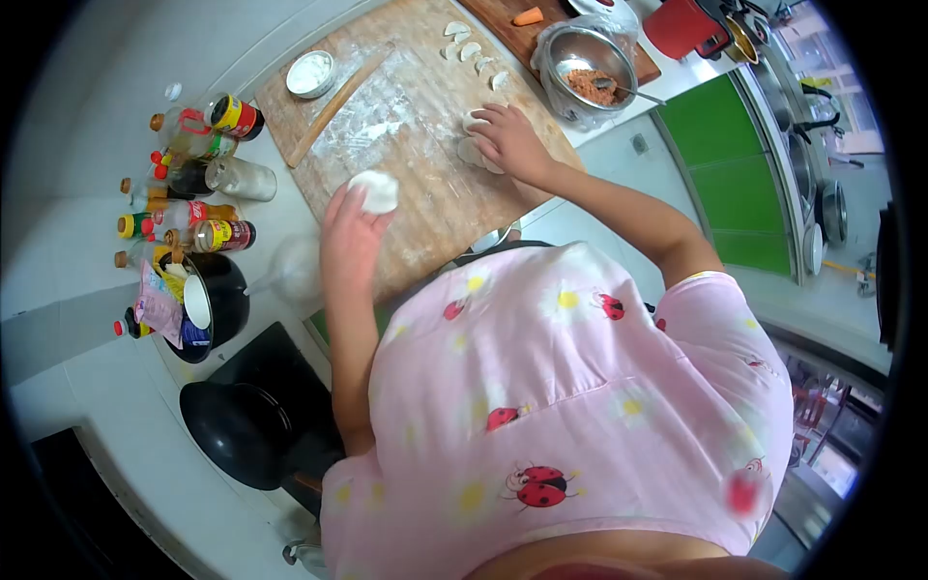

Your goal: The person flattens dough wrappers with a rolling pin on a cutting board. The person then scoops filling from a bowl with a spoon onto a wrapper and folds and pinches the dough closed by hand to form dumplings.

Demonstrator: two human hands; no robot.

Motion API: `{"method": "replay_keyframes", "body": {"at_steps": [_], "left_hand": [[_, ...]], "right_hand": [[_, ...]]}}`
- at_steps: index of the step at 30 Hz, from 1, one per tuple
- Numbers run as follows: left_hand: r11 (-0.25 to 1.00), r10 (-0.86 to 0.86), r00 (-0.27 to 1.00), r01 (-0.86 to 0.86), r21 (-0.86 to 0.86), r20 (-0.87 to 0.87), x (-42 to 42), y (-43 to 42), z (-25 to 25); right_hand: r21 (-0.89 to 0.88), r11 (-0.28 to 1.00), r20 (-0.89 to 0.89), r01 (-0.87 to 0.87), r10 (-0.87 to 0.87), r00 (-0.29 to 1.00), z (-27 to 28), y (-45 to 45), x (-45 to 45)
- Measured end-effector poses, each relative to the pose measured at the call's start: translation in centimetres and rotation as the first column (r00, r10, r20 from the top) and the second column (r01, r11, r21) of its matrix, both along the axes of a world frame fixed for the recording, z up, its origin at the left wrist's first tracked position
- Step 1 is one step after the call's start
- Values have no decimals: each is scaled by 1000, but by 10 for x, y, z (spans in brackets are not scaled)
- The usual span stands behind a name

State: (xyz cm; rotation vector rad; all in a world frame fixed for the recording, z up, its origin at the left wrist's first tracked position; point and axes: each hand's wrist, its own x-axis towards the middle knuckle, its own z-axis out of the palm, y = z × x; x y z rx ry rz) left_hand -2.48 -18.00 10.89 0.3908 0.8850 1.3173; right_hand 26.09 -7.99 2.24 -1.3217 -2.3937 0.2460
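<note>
My left hand (355, 237) holds a round white dough wrapper (376, 192) by its edge, above the left part of the floured wooden board (416, 237). My right hand (515, 143) rests over a small group of dough wrappers (470, 153) near the board's right edge, its fingers stretched out and touching them. Part of that group is hidden under the fingers. Several folded dumplings (468, 50) lie in rows at the board's far right. A rolling pin (333, 111) lies toward the far left, beside a white bowl of flour (310, 74).
Right of the board, a metal bowl of orange-brown filling (587, 82) holds a spoon (604, 84). A carrot piece (529, 16) lies on a darker board behind it. Bottles (208, 174) and a glass jar (242, 179) crowd the left. A black wok (232, 430) sits nearer, lower left.
</note>
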Motion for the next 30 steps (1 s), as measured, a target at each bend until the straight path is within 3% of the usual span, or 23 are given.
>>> {"method": "replay_keyframes", "body": {"at_steps": [1, 2, 3, 4, 7, 10, 14, 17, 20, 21, 23, 26, 30], "left_hand": [[998, -54, 999, 53, 30, 3, 6, 7, 2], [992, -111, 994, 110, 69, 6, 15, 16, 6], [980, -171, 985, 169, 108, 9, 24, 25, 10], [978, -183, 983, 185, 99, -27, 32, 31, 12], [971, -213, 959, 229, 73, -188, 49, 50, 1], [969, -227, 964, 238, 63, -140, 66, 60, 5], [960, -195, 978, 175, 217, 74, 89, 69, 0], [990, -78, 995, 70, 122, 62, 97, 85, -26], [995, 54, 998, -56, 86, 21, 112, 85, -21], [992, 98, 995, -98, 79, 12, 122, 86, -23], [980, 188, 982, -188, 60, 1, 150, 87, -29], [980, 196, 980, -197, 38, 21, 209, 91, -38], [986, 158, 980, -163, 30, 124, 275, 103, -42]], "right_hand": [[-304, 951, -219, -52, -16, 975, 13, -2, -8], [-551, 818, -414, -164, -97, 905, 29, 0, -15], [-712, 624, -560, -322, -229, 797, 50, 2, -21], [-764, 532, -595, -365, -362, 718, 82, -11, -32], [-704, 613, -677, -358, -428, 599, 91, -15, -44], [-588, 708, -742, -391, -281, 608, 93, -5, -40], [-511, 769, -813, -384, -286, 508, 105, 6, -30], [-419, 855, -755, -306, -141, 640, 88, 26, -9], [-99, 994, -424, -51, 4, 906, 67, 72, 72], [24, 1000, -302, 1, 7, 953, 64, 78, 107], [111, 993, 37, 34, -38, 999, 82, 79, 181], [19, 998, 258, 53, -56, 965, 83, 78, 262], [-186, 982, 299, 11, 46, 953, 69, 83, 301]]}}
